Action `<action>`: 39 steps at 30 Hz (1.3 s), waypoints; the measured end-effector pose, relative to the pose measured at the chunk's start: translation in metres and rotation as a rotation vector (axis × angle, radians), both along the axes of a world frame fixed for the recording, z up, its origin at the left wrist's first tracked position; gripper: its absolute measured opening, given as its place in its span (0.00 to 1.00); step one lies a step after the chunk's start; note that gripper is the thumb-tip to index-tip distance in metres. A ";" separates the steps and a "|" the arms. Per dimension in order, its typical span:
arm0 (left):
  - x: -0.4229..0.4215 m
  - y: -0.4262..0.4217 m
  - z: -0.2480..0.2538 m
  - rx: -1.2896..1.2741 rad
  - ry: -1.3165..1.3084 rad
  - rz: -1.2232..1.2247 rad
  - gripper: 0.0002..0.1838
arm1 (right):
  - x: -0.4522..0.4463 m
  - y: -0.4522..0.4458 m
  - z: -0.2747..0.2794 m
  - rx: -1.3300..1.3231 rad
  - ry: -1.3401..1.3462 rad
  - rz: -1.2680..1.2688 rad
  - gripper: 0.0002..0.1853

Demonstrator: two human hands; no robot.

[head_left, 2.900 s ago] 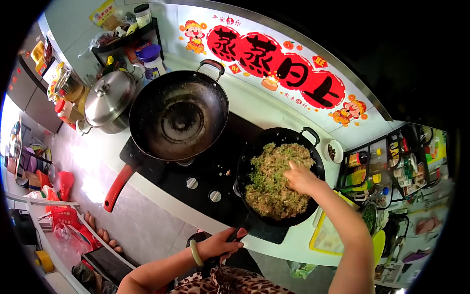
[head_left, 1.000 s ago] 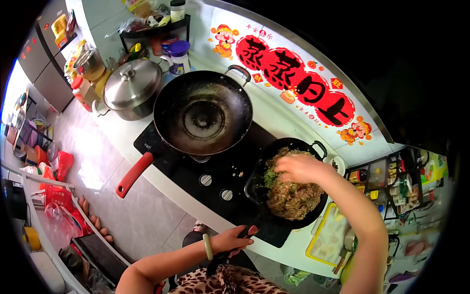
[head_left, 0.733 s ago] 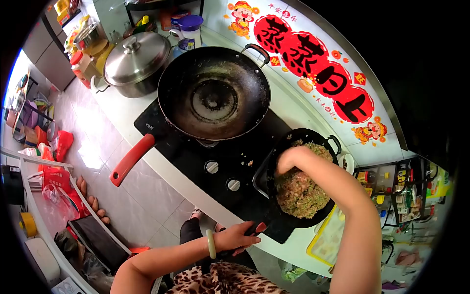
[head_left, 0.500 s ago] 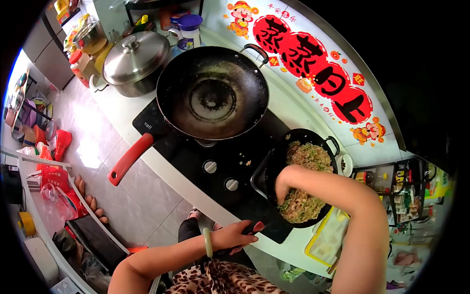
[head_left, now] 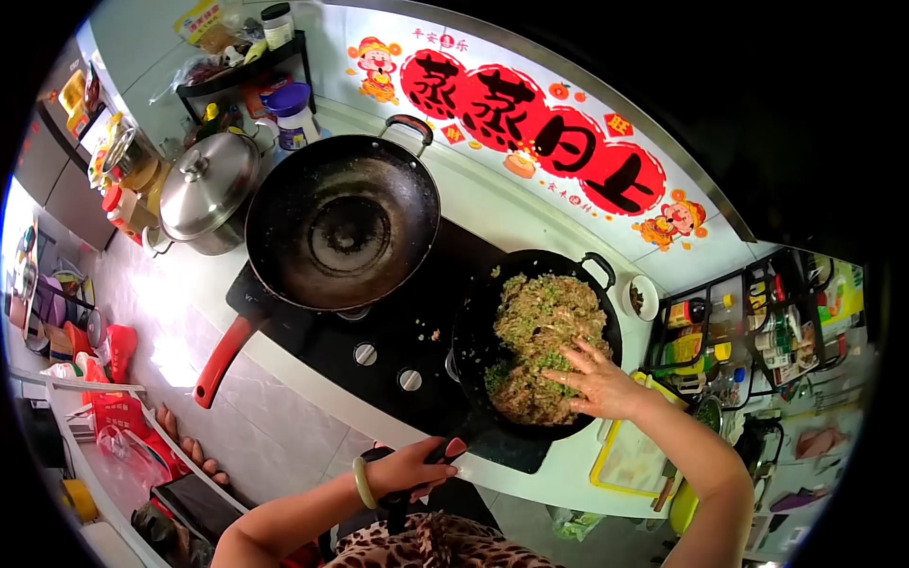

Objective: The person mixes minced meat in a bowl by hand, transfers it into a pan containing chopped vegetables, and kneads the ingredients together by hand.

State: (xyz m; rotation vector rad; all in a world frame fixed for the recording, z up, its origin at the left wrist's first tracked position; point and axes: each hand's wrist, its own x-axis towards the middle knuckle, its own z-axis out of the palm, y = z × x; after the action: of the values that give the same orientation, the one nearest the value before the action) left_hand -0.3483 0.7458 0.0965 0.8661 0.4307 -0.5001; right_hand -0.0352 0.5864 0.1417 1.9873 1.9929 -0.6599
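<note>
The smaller black wok (head_left: pixel 464 327) sits on the right part of the black stove, its handle pointing down toward me. My left hand (head_left: pixel 412 470), with a pale bangle at the wrist, is closed around that handle. Inside lies a mound of minced filling (head_left: pixel 549 317), brownish with green bits. My right hand (head_left: pixel 606 383) is over the right side of the mound, fingers spread and open, the fingertips touching it. Some bits of filling stick to the wok's inner wall.
A larger wok (head_left: pixel 346 227) with a red handle (head_left: pixel 225 364) stands on the stove's left side. Beyond it is a lidded steel pot (head_left: pixel 204 194). A small white bowl (head_left: pixel 640 297), a yellow-rimmed board (head_left: pixel 630 454) and a rack of bottles (head_left: pixel 710 327) are on the right.
My right hand has moved from the left side of the filling to its right side, and its fingers now show spread. My left hand still grips the handle. The camera view has shifted.
</note>
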 end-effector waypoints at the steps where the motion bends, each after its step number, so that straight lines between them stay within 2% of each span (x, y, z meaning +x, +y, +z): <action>1: 0.000 0.000 0.001 -0.003 0.008 -0.006 0.21 | -0.003 -0.001 -0.001 -0.019 0.035 -0.017 0.33; 3: 0.001 0.001 0.001 0.004 0.021 -0.001 0.21 | -0.009 0.002 0.000 -0.047 0.076 -0.033 0.35; 6: -0.001 0.001 -0.001 -0.044 0.022 0.003 0.22 | -0.019 0.018 -0.004 -0.089 0.009 0.116 0.38; 9: -0.001 0.001 -0.002 -0.084 0.006 0.017 0.22 | -0.023 0.042 -0.020 -0.153 0.011 0.157 0.38; 10: 0.000 0.001 -0.001 -0.087 0.006 0.020 0.22 | -0.023 0.048 -0.027 -0.073 -0.007 0.162 0.32; 11: 0.001 0.002 0.000 -0.066 0.008 0.020 0.21 | -0.022 0.056 -0.037 -0.073 -0.008 0.167 0.32; 13: -0.001 0.001 0.001 -0.045 0.017 0.022 0.20 | -0.021 0.071 -0.058 -0.112 0.007 -0.087 0.22; 14: -0.001 0.001 -0.002 -0.030 0.007 0.017 0.20 | -0.019 0.077 -0.070 -0.109 0.007 -0.086 0.22; 16: 0.000 -0.001 -0.004 -0.029 -0.004 0.017 0.19 | -0.013 0.085 -0.083 -0.079 0.029 -0.214 0.15; 19: -0.001 0.000 -0.003 -0.027 -0.025 0.011 0.16 | -0.028 0.090 -0.064 -0.044 -0.003 -0.362 0.14; 20: -0.001 0.001 -0.005 -0.015 -0.040 0.004 0.16 | -0.032 0.092 -0.042 -0.275 0.037 -0.419 0.19; 21: 0.000 0.000 -0.007 0.018 -0.052 0.000 0.15 | -0.035 0.086 -0.022 -0.265 0.025 -0.424 0.19; 23: 0.000 -0.001 -0.006 0.052 -0.070 -0.007 0.14 | -0.045 0.063 0.004 -0.102 0.274 -0.396 0.28; 25: 0.002 0.000 -0.002 0.033 -0.030 0.012 0.13 | -0.065 0.057 0.031 -0.085 0.057 -0.224 0.36; 26: 0.001 0.000 -0.005 0.021 -0.021 0.018 0.13 | -0.078 0.060 0.040 -0.075 0.012 -0.175 0.36; 29: 0.000 -0.002 -0.011 0.014 -0.072 0.027 0.13 | -0.084 0.067 0.001 0.183 -0.105 0.104 0.26; 30: 0.000 -0.002 -0.011 0.010 -0.062 0.027 0.13 | -0.084 0.074 -0.016 0.179 -0.094 0.102 0.26; 32: 0.000 -0.001 -0.008 0.059 -0.038 -0.005 0.13 | -0.075 0.090 -0.054 0.234 -0.235 0.057 0.17; 33: 0.001 -0.001 -0.009 0.053 -0.030 0.001 0.13 | -0.066 0.097 -0.072 0.345 -0.266 -0.010 0.14; 35: -0.002 -0.003 -0.009 0.034 -0.035 0.012 0.14 | -0.050 0.116 -0.073 0.266 -0.276 -0.126 0.14; 39: 0.000 -0.002 -0.005 0.069 -0.037 0.009 0.13 | -0.028 0.112 -0.066 0.208 -0.295 -0.111 0.15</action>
State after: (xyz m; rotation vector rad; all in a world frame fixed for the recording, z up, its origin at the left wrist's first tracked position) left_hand -0.3486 0.7437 0.0919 0.9376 0.4202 -0.4626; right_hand -0.0629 0.6981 0.0759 2.1773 1.8463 -0.1693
